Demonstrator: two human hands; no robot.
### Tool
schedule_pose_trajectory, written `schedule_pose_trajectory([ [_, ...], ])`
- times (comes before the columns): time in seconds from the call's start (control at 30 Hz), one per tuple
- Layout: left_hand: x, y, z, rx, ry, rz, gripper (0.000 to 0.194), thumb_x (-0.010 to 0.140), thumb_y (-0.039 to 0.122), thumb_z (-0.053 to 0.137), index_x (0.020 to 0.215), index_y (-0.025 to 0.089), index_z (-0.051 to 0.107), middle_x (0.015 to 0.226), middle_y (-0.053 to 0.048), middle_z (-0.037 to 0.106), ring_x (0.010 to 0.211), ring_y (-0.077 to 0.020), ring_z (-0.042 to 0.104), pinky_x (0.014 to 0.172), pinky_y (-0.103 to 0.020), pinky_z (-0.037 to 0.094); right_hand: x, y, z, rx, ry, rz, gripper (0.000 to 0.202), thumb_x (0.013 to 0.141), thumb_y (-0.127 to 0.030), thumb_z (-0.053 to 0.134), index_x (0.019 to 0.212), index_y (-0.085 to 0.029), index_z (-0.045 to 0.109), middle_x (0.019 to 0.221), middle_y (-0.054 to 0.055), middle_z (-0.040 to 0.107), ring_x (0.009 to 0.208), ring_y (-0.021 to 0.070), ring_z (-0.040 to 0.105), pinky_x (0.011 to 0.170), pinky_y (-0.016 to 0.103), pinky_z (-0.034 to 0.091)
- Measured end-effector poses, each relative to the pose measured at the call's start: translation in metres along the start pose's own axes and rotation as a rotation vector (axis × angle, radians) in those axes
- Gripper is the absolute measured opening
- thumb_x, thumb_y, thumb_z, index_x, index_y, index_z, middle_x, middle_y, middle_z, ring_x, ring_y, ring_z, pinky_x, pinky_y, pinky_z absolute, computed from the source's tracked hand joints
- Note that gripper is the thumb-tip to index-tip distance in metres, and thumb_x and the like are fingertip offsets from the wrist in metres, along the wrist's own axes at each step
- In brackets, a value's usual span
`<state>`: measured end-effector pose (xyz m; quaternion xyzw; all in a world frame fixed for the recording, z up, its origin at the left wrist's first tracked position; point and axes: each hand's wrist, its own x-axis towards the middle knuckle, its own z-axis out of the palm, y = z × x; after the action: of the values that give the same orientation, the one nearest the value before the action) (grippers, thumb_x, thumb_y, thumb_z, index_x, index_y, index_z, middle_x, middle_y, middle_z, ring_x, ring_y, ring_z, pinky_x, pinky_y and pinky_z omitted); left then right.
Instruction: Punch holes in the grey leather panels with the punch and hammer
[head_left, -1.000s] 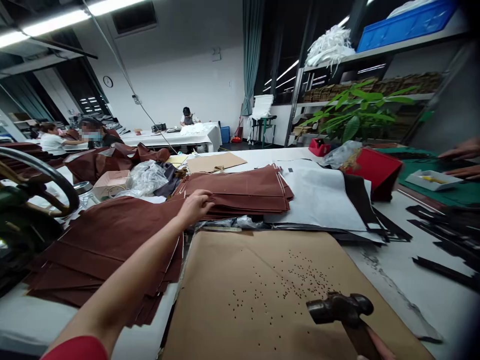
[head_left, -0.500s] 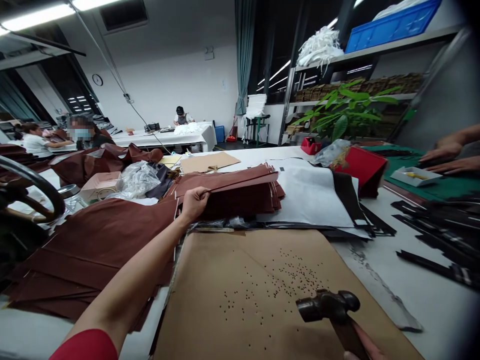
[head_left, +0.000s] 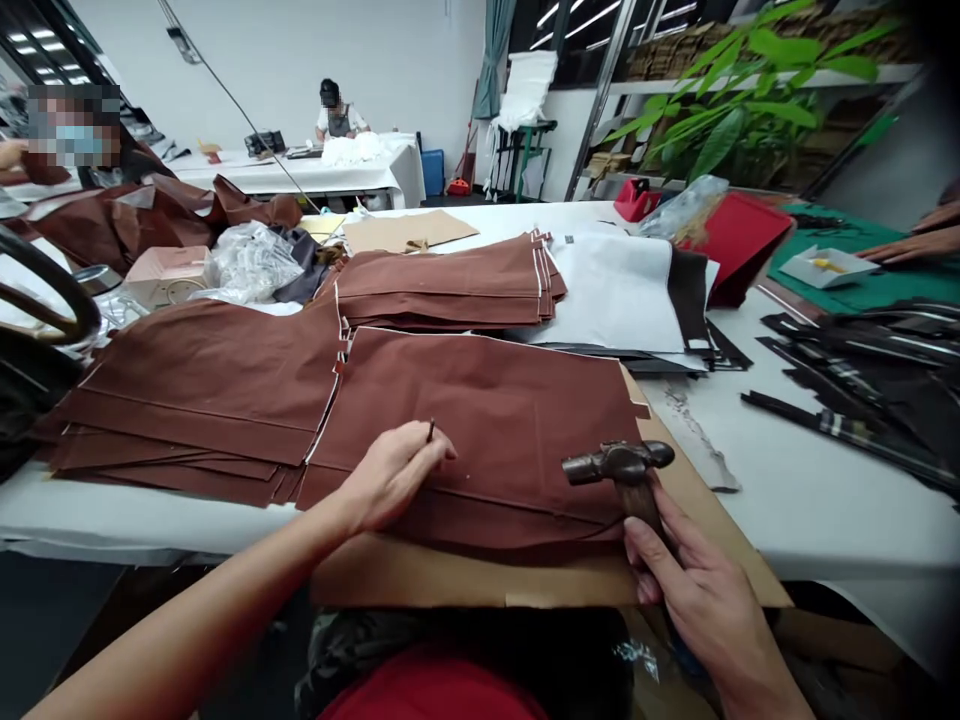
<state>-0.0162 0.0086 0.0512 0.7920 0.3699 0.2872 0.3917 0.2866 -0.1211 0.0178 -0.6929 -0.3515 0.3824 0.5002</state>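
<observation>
A reddish-brown fabric panel (head_left: 495,410) with white edges lies over a tan board (head_left: 465,580), whose front and right edges show. My left hand (head_left: 397,470) rests on the left half of the panel, its fingers closed on a thin dark tool (head_left: 430,431) whose tip sticks up; the rest of the tool is hidden. At the right, my right hand (head_left: 686,565) grips the handle of a hammer (head_left: 619,465), with its metal head held over the panel's right edge.
Stacks of brown panels (head_left: 202,390) lie left and behind (head_left: 450,280). White sheets (head_left: 607,290), black strips (head_left: 885,380) and a green mat (head_left: 840,250) are at the right, where another person's hand (head_left: 922,235) rests. A machine wheel (head_left: 45,290) stands far left.
A brown panel now covers the dotted board. My left hand has left the rear stack and come nearer, now with a thin tool. The hammer shows higher in view, and the camera has tilted down.
</observation>
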Motion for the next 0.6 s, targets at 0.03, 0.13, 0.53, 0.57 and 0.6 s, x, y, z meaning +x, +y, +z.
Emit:
schedule_pose_trajectory([
  [0.03,0.007,-0.003,0.002,-0.124,0.012,-0.05,0.038,0.105,0.044,0.045,0.104,0.018,0.072,0.093,-0.007,0.071,0.089,-0.0198,0.067,0.086,-0.032,0.055,0.001,0.001,0.0,0.014,-0.011,-0.008,0.087,0.082,-0.059,0.076,0.154,-0.023,0.046,0.069,-0.004,0.054,0.049,0.011,0.045,0.044,0.024,0.044],
  [0.13,0.022,-0.012,0.016,-0.534,-0.027,-0.17,0.048,0.096,0.058,0.06,0.118,0.016,0.069,0.095,-0.009,0.074,0.088,-0.0206,0.071,0.083,-0.034,0.058,0.003,0.007,-0.003,0.014,-0.041,-0.028,0.088,0.083,-0.056,0.076,0.157,-0.023,0.042,0.071,-0.004,0.055,0.05,0.0109,0.046,0.044,0.024,0.045],
  [0.53,0.025,-0.026,0.039,-0.488,-0.009,-0.112,0.043,0.097,0.053,0.062,0.108,0.012,0.069,0.093,-0.011,0.078,0.088,-0.0222,0.075,0.084,-0.033,0.06,0.004,0.013,-0.004,-0.01,-0.05,-0.04,0.08,0.088,-0.053,0.073,0.156,-0.025,0.043,0.071,-0.004,0.056,0.05,0.0103,0.047,0.045,0.024,0.045],
  [0.57,0.024,-0.026,0.04,-0.445,-0.007,-0.081,0.039,0.099,0.05,0.06,0.108,0.013,0.069,0.093,-0.011,0.077,0.088,-0.0218,0.075,0.083,-0.032,0.059,0.004,0.013,-0.003,-0.013,-0.05,-0.045,0.079,0.088,-0.053,0.073,0.156,-0.025,0.043,0.071,-0.004,0.056,0.049,0.0104,0.047,0.045,0.024,0.046],
  [0.6,0.024,-0.026,0.04,-0.396,-0.01,-0.043,0.036,0.101,0.047,0.057,0.108,0.014,0.069,0.093,-0.01,0.077,0.087,-0.021,0.075,0.083,-0.032,0.059,0.004,0.012,-0.002,-0.029,-0.054,-0.051,0.078,0.089,-0.053,0.071,0.156,-0.025,0.044,0.071,-0.004,0.056,0.049,0.0105,0.046,0.045,0.024,0.046],
])
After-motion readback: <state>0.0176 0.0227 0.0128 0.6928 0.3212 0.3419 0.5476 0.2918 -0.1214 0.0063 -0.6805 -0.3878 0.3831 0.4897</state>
